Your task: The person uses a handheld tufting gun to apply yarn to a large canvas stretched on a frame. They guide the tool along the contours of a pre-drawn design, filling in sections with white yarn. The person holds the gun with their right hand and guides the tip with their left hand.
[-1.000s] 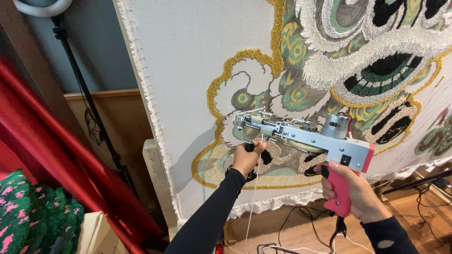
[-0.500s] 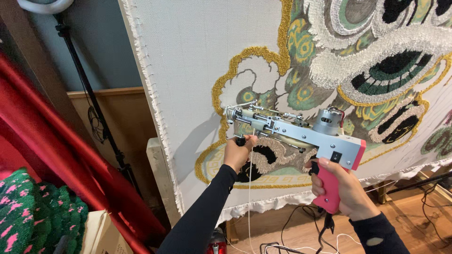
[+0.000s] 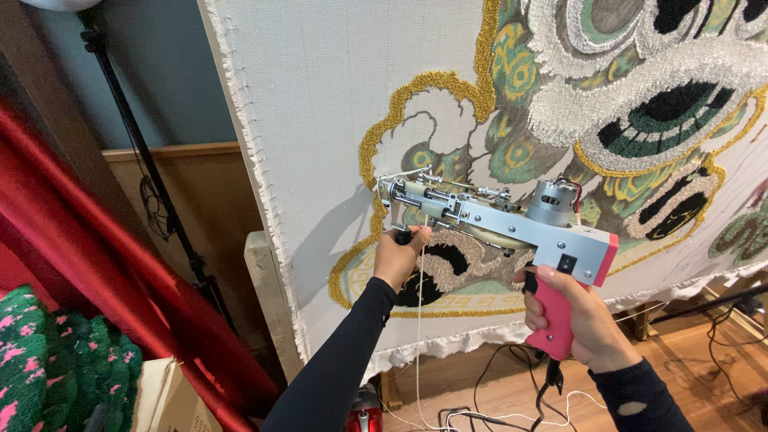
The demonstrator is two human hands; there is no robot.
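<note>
Obscured and cropped regions, head view.

Your left hand (image 3: 398, 258) covers the front grip of the tufting gun (image 3: 492, 220), so its shape can't be read. Your right hand (image 3: 578, 316) wraps the pink handle (image 3: 552, 320), hiding the trigger. The needle tip against the cloth (image 3: 320, 120) is too small to tell. The tufted design (image 3: 640, 104) is cut off at top and right edges. The green-and-pink knit (image 3: 48, 368) runs off the left edge.

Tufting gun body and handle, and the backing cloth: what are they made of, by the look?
Gun body: looks like bare metal, matte silver with rods and screws. Handle: probably plastic, glossy pink, held by the right hand. Backing cloth: woven fabric, visible grid weave and frayed edge.
</note>
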